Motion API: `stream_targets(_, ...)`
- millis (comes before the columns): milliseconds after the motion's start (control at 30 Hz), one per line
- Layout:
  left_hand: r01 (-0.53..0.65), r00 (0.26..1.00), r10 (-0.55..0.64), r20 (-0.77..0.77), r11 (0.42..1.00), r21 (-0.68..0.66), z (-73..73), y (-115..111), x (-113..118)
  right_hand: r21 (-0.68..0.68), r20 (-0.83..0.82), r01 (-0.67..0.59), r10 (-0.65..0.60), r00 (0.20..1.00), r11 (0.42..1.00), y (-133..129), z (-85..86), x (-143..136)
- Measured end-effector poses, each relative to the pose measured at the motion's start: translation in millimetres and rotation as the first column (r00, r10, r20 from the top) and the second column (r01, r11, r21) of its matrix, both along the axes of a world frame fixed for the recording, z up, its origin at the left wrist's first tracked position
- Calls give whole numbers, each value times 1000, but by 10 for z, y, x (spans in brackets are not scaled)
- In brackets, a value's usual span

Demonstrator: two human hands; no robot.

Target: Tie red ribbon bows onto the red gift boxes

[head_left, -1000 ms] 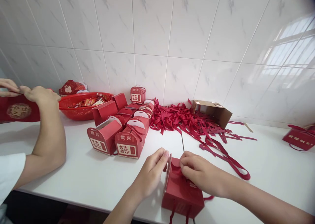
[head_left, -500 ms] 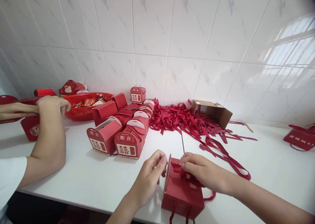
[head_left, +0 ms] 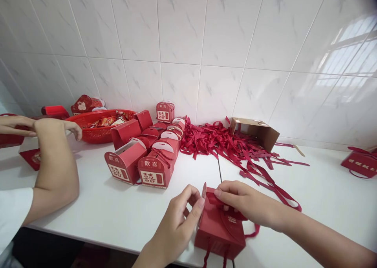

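A small red gift box point(head_left: 219, 234) sits at the front edge of the table, with a rounded end flap point(head_left: 202, 201) upright on its left side and twisted red cords hanging from its near side. My left hand point(head_left: 179, 221) is curled at that flap, thumb against it; the other fingertips are partly hidden. On top of the box, my right hand point(head_left: 246, 201) pinches a red ribbon point(head_left: 216, 199) between thumb and fingers. Part of the ribbon is hidden under this hand, and a loop of it shows at the box's right side.
Several red gift boxes point(head_left: 156, 170) stand left of centre. Behind lie a heap of red ribbons point(head_left: 206, 138) and an open cardboard box point(head_left: 269, 136). A red basket point(head_left: 97, 134) of wrapped sweets is near a co-worker's arm point(head_left: 59, 162). Another red box point(head_left: 357, 164) stands far right.
My left hand has opened slightly and its thumb has come onto the flap. My right hand has shifted slightly on the ribbon. The co-worker's hands have moved left.
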State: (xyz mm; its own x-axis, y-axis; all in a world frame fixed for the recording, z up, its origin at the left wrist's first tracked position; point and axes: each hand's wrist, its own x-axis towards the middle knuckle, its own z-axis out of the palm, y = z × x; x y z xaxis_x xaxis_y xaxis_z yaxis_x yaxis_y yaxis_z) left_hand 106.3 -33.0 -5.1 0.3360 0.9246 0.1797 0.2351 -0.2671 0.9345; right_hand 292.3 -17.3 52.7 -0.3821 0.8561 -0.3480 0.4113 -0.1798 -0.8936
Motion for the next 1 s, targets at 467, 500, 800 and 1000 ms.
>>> stream_targets(467, -78, 997, 77, 17, 988, 131, -125, 27, -18, -135, -90, 21, -34, 995, 991, 62, -19, 42)
stream_targets(500, -77, 997, 75, 21, 989, 130, -128, 27, -20, -134, -84, 27, -38, 996, 991, 68, -29, 40)
stream_targets(800, -74, 997, 70, 29, 988, 136, -137, 12, 0, -126, 25, 77, -74, 997, 989, 93, -12, -23)
stream_targets(1000, -69, 998, 67, 18, 989, 134, -134, 9, 15, -128, 15, 42, -40, 999, 991, 84, -3, -19)
